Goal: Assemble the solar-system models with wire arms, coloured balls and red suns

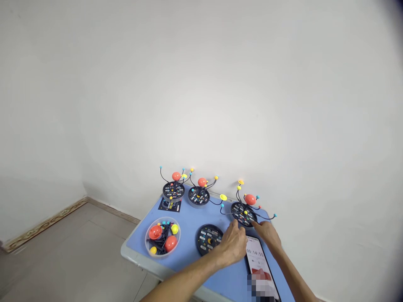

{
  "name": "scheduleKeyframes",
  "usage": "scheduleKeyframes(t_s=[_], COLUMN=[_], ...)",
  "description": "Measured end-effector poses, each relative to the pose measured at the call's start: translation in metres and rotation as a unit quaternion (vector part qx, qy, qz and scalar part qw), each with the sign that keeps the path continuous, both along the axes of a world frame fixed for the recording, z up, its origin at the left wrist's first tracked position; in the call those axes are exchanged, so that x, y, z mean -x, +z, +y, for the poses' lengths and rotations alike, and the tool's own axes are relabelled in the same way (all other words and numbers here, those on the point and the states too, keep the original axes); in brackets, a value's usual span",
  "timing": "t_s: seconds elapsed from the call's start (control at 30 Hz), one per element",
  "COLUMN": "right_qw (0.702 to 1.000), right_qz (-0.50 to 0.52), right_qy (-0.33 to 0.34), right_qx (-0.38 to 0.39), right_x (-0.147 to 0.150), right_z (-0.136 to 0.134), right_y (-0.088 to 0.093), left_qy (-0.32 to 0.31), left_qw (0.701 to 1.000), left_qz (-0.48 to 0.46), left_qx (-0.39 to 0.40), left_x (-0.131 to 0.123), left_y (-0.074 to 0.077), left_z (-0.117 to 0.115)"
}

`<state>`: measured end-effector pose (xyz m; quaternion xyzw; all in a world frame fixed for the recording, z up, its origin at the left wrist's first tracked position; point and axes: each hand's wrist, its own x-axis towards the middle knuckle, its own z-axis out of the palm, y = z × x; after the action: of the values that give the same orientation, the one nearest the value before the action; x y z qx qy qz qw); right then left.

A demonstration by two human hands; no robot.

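My left hand (231,244) and my right hand (267,235) reach from the bottom of the view to the near rim of a black round planet-model base (243,214). That base carries an orange sphere (250,199) and thin black wires tipped with small yellow and blue balls. Fingertips of both hands are at the rim, but I cannot tell whether they grip it. A yellow ringed ball (223,197) sits on one wire, close to my left hand's side. A bare black base (208,239) lies just left of my left hand.
Two more wired models (173,191) (198,196) stand at the blue table's (192,256) far edge. A clear round bowl (163,237) holds orange halves, yellow balls and black wires. A phone (260,262) showing a timer lies under my hands. A black card (170,204) lies far left.
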<state>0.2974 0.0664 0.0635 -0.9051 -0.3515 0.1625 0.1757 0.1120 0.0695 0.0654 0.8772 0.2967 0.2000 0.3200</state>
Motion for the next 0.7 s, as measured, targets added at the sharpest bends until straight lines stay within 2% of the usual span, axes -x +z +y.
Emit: scheduleKeyframes(t_s=[0.13,0.2,0.27,0.3,0.33,0.4,0.47,0.6,0.63,0.7], right_qw=[0.997,0.990,0.975,0.960,0.928,0.882,0.851,0.772,0.759,0.753], right_qz=[0.033,0.068,0.118,0.154,0.229,0.314,0.372,0.513,0.534,0.546], right_qy=[0.003,0.016,0.045,0.063,0.077,0.075,0.051,0.027,0.028,0.033], right_qx=[-0.076,-0.126,-0.184,-0.223,-0.284,-0.344,-0.366,-0.374,-0.370,-0.366], right_x=[0.007,0.021,0.042,0.055,0.068,0.093,0.115,0.141,0.146,0.151], right_z=[-0.027,-0.047,-0.067,-0.074,-0.080,-0.084,-0.081,-0.065,-0.063,-0.061], right_y=[0.009,0.014,0.018,0.019,0.019,0.016,0.010,-0.008,-0.011,-0.017], left_qy=[-0.056,0.004,0.088,0.120,0.141,0.149,0.137,0.127,0.124,0.119], left_qw=[0.997,0.998,0.994,0.990,0.985,0.979,0.976,0.971,0.971,0.970], left_qz=[-0.039,-0.048,0.003,0.026,0.045,0.071,0.083,0.076,0.075,0.078], left_qx=[-0.033,-0.046,-0.062,-0.074,-0.090,-0.122,-0.150,-0.186,-0.191,-0.198], left_x=[0.052,0.080,0.102,0.110,0.116,0.122,0.125,0.132,0.135,0.143], left_y=[-0.005,-0.016,-0.032,-0.040,-0.049,-0.066,-0.078,-0.086,-0.086,-0.085], left_z=[-0.026,-0.034,-0.035,-0.034,-0.033,-0.029,-0.028,-0.033,-0.035,-0.038])
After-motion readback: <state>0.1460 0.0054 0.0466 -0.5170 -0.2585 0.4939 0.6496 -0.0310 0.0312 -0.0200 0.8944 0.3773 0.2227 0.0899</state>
